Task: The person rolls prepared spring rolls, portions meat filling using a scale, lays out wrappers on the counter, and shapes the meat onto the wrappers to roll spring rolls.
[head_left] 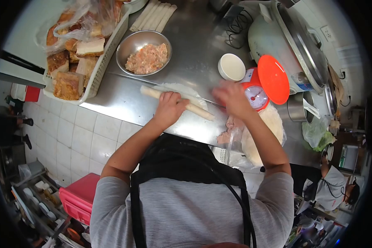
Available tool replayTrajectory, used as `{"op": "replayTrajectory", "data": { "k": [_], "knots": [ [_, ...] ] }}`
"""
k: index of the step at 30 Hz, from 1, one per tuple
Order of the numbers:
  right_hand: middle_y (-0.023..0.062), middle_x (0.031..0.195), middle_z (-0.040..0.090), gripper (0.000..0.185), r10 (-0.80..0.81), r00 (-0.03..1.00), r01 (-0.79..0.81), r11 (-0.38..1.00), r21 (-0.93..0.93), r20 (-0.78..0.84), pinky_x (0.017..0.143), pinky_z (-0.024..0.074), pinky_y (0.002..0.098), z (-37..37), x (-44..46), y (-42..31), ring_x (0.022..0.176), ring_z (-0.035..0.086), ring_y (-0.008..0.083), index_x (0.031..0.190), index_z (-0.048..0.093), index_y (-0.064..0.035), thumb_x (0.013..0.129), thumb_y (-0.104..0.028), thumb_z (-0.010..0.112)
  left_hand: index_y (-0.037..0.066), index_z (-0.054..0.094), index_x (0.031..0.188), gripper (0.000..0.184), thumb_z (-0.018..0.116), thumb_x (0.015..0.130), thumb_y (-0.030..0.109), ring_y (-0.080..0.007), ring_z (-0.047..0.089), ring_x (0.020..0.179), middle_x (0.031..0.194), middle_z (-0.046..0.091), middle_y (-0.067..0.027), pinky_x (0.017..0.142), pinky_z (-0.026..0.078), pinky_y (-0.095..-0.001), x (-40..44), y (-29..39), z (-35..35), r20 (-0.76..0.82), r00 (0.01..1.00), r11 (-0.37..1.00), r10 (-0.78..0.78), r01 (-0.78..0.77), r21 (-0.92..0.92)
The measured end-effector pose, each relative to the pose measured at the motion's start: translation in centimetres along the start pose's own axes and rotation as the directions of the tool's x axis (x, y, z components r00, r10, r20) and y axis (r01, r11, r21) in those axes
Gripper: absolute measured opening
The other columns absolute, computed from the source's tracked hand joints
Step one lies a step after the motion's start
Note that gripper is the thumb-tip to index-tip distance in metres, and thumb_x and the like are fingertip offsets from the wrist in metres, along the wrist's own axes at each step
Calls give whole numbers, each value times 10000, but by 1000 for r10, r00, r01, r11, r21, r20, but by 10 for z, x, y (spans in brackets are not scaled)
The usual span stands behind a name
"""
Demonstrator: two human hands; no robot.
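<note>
Right hand (230, 97) blurred, its grip unclear — left hand (169, 110) hiding part of the pale roll (200, 111).

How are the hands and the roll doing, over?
Left hand on roll. Right hand blurred, beside scale, grip unclear. Roll lies slantwise, both ends showing. Nothing seems in its way. Over.

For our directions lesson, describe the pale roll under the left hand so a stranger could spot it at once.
Find the metal table, then its edge nearest the black apron. There, under the left hand, lies one long pale roll. Unlike the rolls side by side at the back, this one lies singly.
</note>
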State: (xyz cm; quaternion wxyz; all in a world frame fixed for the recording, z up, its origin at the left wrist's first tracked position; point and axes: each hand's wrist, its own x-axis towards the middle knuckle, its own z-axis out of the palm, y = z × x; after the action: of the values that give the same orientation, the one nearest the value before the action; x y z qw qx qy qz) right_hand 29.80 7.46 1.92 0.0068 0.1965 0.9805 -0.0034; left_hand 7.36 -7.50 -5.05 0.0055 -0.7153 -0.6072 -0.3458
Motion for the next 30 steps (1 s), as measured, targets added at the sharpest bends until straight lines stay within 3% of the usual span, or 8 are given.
{"op": "replayTrajectory", "data": {
  "k": [4,8,11,13,15,19,23,30],
  "knots": [
    [138,1315,358,435,457,873,-486,849,-209,-173,994,251,481,5,46,23,1211,329,340,1140,536,-79,708,-70,490,146,634,968,311,650,657,140,-233,449,927,923,481,-44,844,328,-388,0,-1,-1,19,1000,1000,0,0,-17],
    [140,1264,412,445,619,780,-620,743,-252,-90,981,285,457,2,58,23,1175,368,330,1079,565,-98,647,-14,500,127,619,972,327,671,649,147,-232,460,935,925,499,-46,857,339,-382,2,-6,-7,44,999,999,1,1,-47],
    [144,1226,448,457,452,829,-341,875,344,-329,978,303,443,-2,41,22,1171,374,342,1006,585,-118,593,51,488,118,613,942,308,686,645,158,-238,477,929,919,517,-45,857,351,-384,2,-20,-19,30,998,993,-60,62,-96],
    [142,1200,468,436,331,915,-143,802,580,-232,974,310,435,8,37,0,1172,376,343,930,595,-122,565,87,479,117,609,927,301,693,642,164,-243,485,920,912,523,-43,853,355,-388,0,-32,-28,29,999,997,-33,35,-72],
    [128,1204,476,460,161,980,-57,792,607,-118,982,299,433,26,42,-28,1191,367,327,974,614,-146,587,78,505,118,605,902,282,695,642,178,-247,489,905,905,522,-35,847,357,-387,-1,-36,-30,20,1000,998,-12,14,-66],
    [102,1291,423,452,16,998,-1,970,242,-59,995,270,451,43,60,-56,1225,327,349,1114,588,-274,753,-29,468,121,607,895,277,695,638,175,-243,488,897,898,521,-33,839,357,-383,0,-36,-29,5,1000,998,-2,2,-56],
    [99,1345,365,416,2,996,-5,999,-33,-85,997,253,486,36,56,-44,1244,289,384,1152,554,-348,826,-133,411,131,610,880,265,695,631,170,-231,479,913,897,516,-24,860,344,-383,-2,-36,-27,12,1000,998,-20,20,-66],
    [105,1380,307,447,-65,997,65,998,0,33,1011,221,528,24,57,-58,1275,235,391,1222,475,-374,823,-177,426,140,614,865,253,697,628,167,-227,471,922,893,509,-19,865,338,-390,-2,-36,-27,3,1000,997,-27,27,-79]
  ]
}}
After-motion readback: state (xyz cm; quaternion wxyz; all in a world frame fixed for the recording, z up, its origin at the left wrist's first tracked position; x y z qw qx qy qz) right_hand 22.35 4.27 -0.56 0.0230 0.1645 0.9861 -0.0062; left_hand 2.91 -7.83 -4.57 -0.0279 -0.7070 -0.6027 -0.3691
